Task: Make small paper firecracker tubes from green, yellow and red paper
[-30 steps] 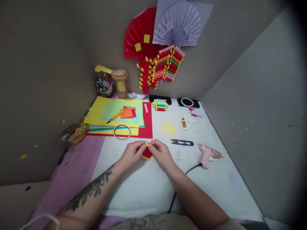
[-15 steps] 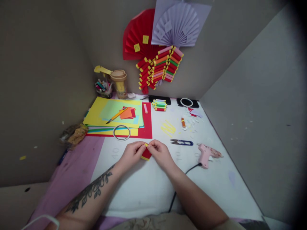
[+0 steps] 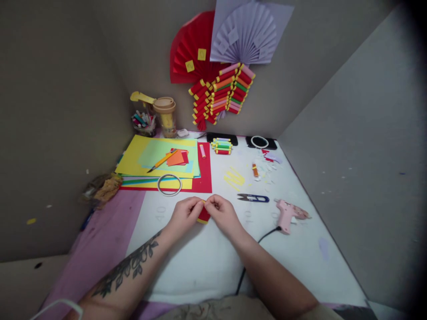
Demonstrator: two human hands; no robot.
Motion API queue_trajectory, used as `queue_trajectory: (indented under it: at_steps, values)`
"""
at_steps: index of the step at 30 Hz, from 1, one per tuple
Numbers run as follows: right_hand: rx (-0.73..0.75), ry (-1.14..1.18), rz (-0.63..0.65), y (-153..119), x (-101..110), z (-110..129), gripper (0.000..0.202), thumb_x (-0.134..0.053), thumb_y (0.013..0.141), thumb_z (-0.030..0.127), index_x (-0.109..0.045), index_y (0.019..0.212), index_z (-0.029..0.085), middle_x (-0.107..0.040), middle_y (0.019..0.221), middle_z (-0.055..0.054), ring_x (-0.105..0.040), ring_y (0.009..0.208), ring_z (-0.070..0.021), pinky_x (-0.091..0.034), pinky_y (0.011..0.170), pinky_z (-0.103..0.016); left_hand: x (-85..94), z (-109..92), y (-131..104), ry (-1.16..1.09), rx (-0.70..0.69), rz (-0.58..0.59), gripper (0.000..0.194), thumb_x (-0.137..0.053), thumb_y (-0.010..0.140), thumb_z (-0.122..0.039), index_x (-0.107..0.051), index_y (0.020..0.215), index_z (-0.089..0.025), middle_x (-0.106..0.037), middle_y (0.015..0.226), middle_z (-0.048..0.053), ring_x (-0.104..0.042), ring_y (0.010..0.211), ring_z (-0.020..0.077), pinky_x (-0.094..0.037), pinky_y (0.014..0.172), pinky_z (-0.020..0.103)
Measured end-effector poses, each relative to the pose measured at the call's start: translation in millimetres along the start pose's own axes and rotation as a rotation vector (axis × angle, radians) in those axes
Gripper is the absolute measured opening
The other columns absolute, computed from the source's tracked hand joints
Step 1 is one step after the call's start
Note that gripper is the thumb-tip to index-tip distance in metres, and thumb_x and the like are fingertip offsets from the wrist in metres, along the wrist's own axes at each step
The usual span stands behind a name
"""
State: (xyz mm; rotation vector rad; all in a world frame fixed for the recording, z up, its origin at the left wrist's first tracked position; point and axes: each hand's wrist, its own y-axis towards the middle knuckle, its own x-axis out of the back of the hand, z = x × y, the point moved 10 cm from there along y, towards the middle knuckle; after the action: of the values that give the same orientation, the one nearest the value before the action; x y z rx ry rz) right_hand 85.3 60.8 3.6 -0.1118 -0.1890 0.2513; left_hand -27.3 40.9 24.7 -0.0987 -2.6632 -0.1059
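Observation:
Between my two hands is a small piece of red paper [image 3: 204, 216] with yellow strips along its near and far edges. My left hand [image 3: 186, 216] pinches its far left side between thumb and finger. On the far right side, my right hand [image 3: 224, 215] grips it the same way, so the fingertips nearly meet. Fingers cover much of the far yellow edge. Right of my hands lie blue thread snips [image 3: 253, 198], and beyond them several thin yellow paper strips [image 3: 234, 178]. A roll of tape [image 3: 169, 185] rests ahead of my left hand.
A pink glue gun [image 3: 287, 216] lies at right, its black cord running toward me. Coloured paper sheets [image 3: 133, 162] carry a yellow craft knife [image 3: 162, 160]. Finished paper rolls [image 3: 223, 146] sit near a black phone. A cup [image 3: 166, 118] stands at back left; paper fans [image 3: 191, 49] hang behind.
Both hands keep their pinch on the red paper in nearly the same place. Less of the far yellow edge shows between the fingertips. Elsewhere the table looks the same.

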Motion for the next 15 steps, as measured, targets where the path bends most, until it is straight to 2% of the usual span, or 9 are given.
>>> queue_trajectory:
  at_steps: [2,5,8,12,15]
  values:
    - [0.04,-0.039,-0.015,-1.7,-0.8,2.5,0.016,-0.055,0.077,0.033,-0.054,0.068,0.019,-0.055,0.062,0.002,-0.051,0.06,-0.0133,-0.041,0.057,-0.024,4.5,2.4,-0.4,-0.003,0.032,-0.059,0.03,-0.043,0.087,-0.029,-0.063,0.069,-0.016,-0.061,0.067,0.001,-0.053,0.063,0.0122,-0.039,0.059,0.021]
    - [0.153,-0.119,-0.05,-7.3,-2.2,9.0,0.013,-0.055,0.079,0.03,-0.063,0.08,0.02,-0.067,0.079,-0.002,-0.06,0.074,-0.0171,-0.047,0.069,-0.028,15.5,10.7,-1.9,-0.03,0.099,-0.182,0.027,-0.044,0.085,-0.029,-0.061,0.068,-0.016,-0.06,0.065,0.0,-0.053,0.062,0.0126,-0.04,0.058,0.021]
    - [0.227,-0.144,-0.104,-13.5,-1.4,10.5,0.017,-0.056,0.081,0.03,-0.068,0.09,0.023,-0.07,0.092,-0.005,-0.064,0.083,-0.0196,-0.05,0.076,-0.032,28.0,16.8,-4.1,-0.04,0.133,-0.292,0.027,-0.045,0.085,-0.031,-0.06,0.067,-0.016,-0.058,0.062,-0.001,-0.052,0.06,0.0127,-0.039,0.056,0.021]
    - [0.115,0.005,-0.15,-13.3,3.6,-0.5,0.018,-0.059,0.078,0.036,-0.068,0.086,0.021,-0.07,0.079,-0.004,-0.064,0.065,-0.0179,-0.052,0.06,-0.031,42.8,17.0,-7.3,-0.029,0.12,-0.396,0.029,-0.046,0.085,-0.034,-0.057,0.064,-0.017,-0.054,0.059,-0.002,-0.05,0.058,0.0121,-0.038,0.054,0.021]
    - [-0.01,0.145,-0.152,-9.9,5.4,-6.4,0.018,-0.061,0.075,0.038,-0.061,0.075,0.019,-0.062,0.058,0.0,-0.055,0.049,-0.0134,-0.045,0.048,-0.025,46.9,15.7,-9.3,-0.029,0.102,-0.423,0.03,-0.046,0.086,-0.036,-0.062,0.071,-0.016,-0.06,0.064,-0.001,-0.053,0.061,0.0131,-0.04,0.056,0.021]
